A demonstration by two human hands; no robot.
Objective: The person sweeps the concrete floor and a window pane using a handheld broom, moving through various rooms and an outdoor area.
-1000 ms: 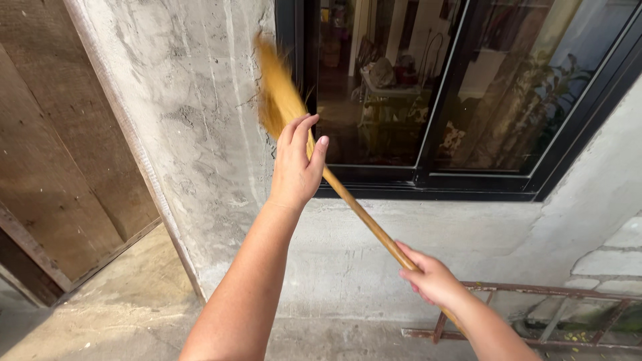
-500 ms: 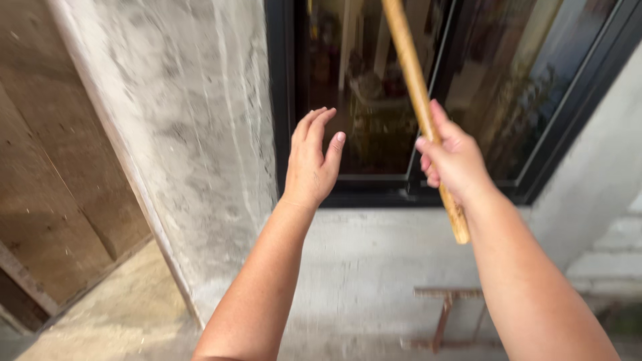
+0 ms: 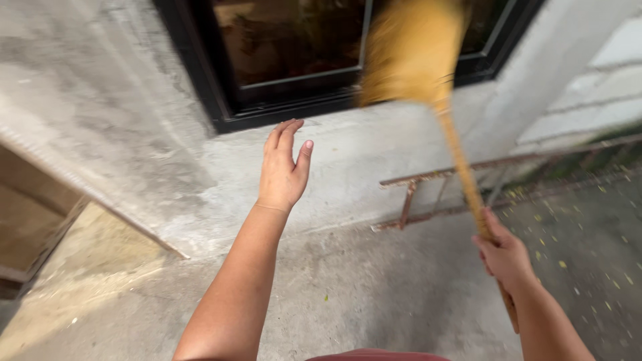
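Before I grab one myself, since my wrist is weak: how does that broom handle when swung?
Probably light: the right hand alone swings the broom. Its handle looks straight, likely stiff; the blurred yellow bristles probably flex.

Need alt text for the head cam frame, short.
Seen from above, the right hand grips the wooden handle of a straw broom, its blurred bristles raised in front of a black-framed window. The left hand is open and empty, held out toward the grey concrete wall. A rusty metal frame lies on the ground by the wall.
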